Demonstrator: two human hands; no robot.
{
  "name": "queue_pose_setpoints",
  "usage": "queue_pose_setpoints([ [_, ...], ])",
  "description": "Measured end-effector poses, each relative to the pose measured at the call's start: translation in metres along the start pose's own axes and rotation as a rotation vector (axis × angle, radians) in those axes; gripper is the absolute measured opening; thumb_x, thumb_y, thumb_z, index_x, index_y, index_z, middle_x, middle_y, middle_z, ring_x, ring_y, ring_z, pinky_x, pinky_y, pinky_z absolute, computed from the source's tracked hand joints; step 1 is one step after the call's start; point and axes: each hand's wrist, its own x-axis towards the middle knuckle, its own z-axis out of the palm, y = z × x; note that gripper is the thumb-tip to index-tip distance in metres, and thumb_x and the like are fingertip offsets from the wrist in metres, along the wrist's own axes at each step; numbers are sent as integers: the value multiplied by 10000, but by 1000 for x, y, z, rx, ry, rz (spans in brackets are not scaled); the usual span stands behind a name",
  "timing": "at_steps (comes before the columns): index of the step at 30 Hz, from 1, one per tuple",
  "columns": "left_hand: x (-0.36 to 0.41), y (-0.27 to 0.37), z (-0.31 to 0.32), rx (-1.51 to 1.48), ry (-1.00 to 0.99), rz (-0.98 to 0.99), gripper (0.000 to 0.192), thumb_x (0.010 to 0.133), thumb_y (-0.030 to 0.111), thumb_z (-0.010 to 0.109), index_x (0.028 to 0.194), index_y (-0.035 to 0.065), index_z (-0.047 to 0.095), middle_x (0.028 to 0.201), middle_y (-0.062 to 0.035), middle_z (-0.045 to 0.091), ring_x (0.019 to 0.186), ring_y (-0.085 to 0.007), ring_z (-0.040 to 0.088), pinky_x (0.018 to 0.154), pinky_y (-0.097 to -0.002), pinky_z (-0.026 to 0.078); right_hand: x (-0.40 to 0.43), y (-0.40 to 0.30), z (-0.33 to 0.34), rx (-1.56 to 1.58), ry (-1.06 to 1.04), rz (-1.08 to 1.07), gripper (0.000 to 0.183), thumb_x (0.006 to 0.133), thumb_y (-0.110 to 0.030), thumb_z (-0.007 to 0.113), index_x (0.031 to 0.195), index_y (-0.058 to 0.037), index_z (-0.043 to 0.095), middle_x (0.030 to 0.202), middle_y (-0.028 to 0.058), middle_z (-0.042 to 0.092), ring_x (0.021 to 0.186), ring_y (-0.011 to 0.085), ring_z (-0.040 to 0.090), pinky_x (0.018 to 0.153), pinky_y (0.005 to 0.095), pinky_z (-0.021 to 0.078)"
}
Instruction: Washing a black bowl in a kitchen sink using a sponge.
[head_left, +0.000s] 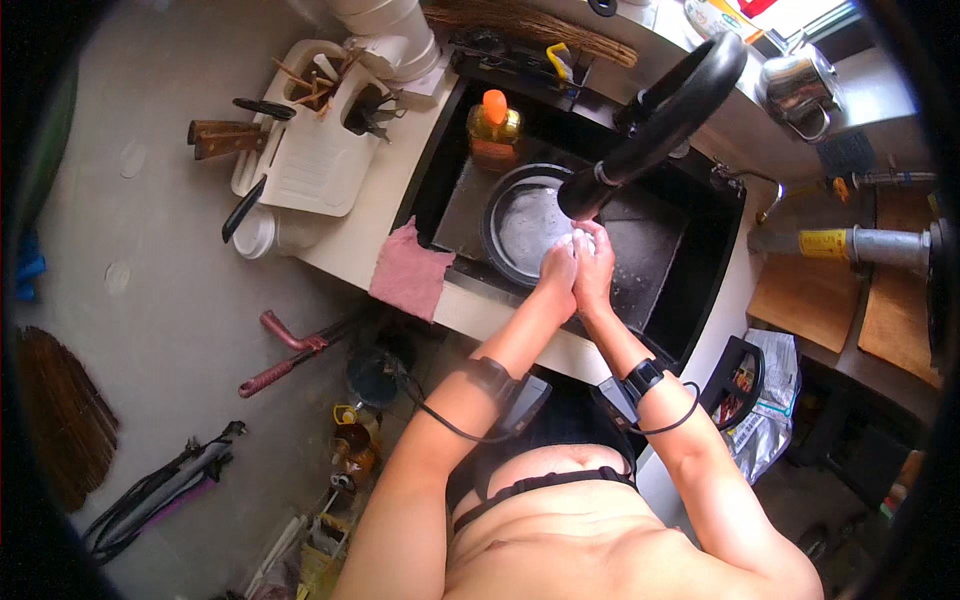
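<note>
My left hand (559, 268) and my right hand (595, 266) are pressed together over the right side of a round basin (491, 247) in a dark sink (637, 292). Whitish foam or some white thing (583, 241) shows between the fingers; which it is, I cannot tell. The basin holds pale, cloudy water (529, 225). A thick black faucet (660, 120) arches above, its spout end just over my fingertips. Behind the basin stands a bottle of yellow liquid with an orange cap (494, 124). A pink cloth (411, 271) lies over the sink's front left edge.
On the left counter stand a cream utensil holder (311, 165) with knives and chopsticks, and a white-lidded container (256, 236). A metal pot (802, 90) sits on the back right sill. At right are wooden boards (806, 300) and a silver bag (769, 405).
</note>
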Motion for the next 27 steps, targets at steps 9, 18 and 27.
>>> queue_pose_setpoints([
  [9,47,21,-53,737,-253,814,225,927,173,349,985,56,533,971,-76,570,870,-189,564,792,-320,466,-8,-20,34,43,-121,63,387,847,-37,446,1224,22,507,1241,186,543,1153,252,514,986,322,370],
  [18,-17,32,12,154,27,127,263,947,216,364,1071,48,525,1021,-77,576,929,-177,567,824,-319,460,-5,-23,7,93,-67,137,292,860,14,446,1118,27,580,1061,68,620,961,127,552,872,262,426],
  [27,0,22,-14,100,-101,96,254,938,233,401,1068,73,548,1018,-78,591,933,-182,577,816,-344,473,16,-27,17,219,-45,477,347,877,-45,405,1179,17,564,1127,121,596,1091,155,513,974,274,360],
])
